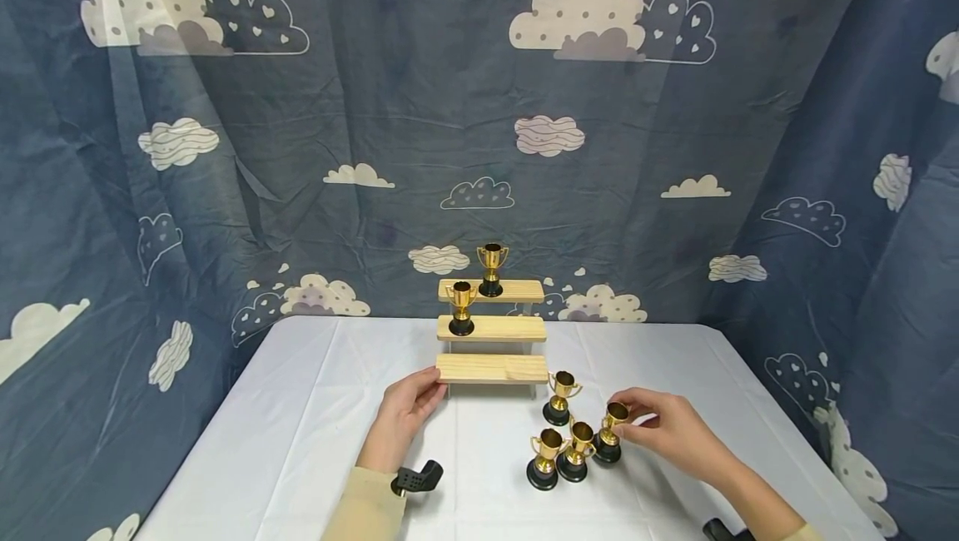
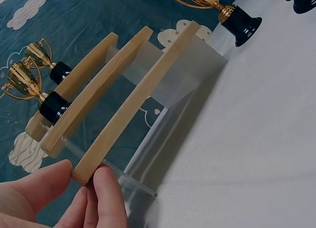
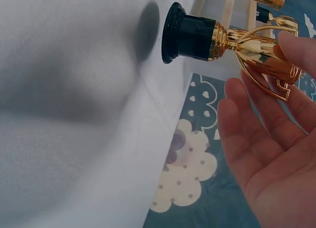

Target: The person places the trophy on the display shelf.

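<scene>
My left hand [image 1: 403,418] pinches the left end of the lowest wooden step of a three-step display stand [image 1: 491,369], thumb above and fingers below in the left wrist view. My right hand [image 1: 677,431] holds a small gold trophy cup [image 3: 197,38] by its cup and handle, between thumb and fingers. Its black base hangs just over the white cloth, with a shadow beside it. One trophy [image 1: 492,270] stands on the top step, another trophy [image 1: 461,308] at the left of the middle step. The lowest step carries nothing.
Three more trophies stand on the white-covered table [image 1: 337,441]: a rear trophy [image 1: 558,401] near the stand's right front corner, a front trophy [image 1: 544,459] and a middle trophy [image 1: 575,452] close together. A blue cloud-patterned curtain [image 1: 419,91] hangs behind and at both sides.
</scene>
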Demonstrator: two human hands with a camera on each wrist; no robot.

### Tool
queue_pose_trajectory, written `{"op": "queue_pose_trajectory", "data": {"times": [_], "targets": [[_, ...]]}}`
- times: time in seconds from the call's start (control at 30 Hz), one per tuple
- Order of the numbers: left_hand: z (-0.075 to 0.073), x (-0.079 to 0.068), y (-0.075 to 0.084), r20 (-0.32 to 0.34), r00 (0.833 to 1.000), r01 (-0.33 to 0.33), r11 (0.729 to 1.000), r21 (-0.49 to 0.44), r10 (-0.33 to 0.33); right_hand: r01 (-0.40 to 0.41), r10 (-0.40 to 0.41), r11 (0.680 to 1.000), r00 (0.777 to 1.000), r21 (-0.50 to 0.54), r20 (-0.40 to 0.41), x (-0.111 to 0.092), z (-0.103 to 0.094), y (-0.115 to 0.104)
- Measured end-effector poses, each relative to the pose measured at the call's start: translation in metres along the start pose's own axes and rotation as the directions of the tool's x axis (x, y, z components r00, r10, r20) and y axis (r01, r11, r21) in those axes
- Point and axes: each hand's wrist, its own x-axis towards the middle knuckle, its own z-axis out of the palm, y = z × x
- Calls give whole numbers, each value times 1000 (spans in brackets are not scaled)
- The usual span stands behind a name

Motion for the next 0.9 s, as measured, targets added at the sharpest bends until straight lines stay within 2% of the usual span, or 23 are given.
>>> {"op": "queue_pose_trajectory", "data": {"times": [0.17,0.4,0.9], "targets": [[0,1,0,-4,1000,-18,1000,15,18,27,-27,1000,999,-3,-19,-1,-4,-1],[1,5,-1,-11,1000,-27,998,51,28,16,-17,1000,999,-17,-45,0,-8,-5],[0,3,-3,-14,999,-32,999,23,32,37,-42,998,994,-51,-101,3,-18,-16]]}}
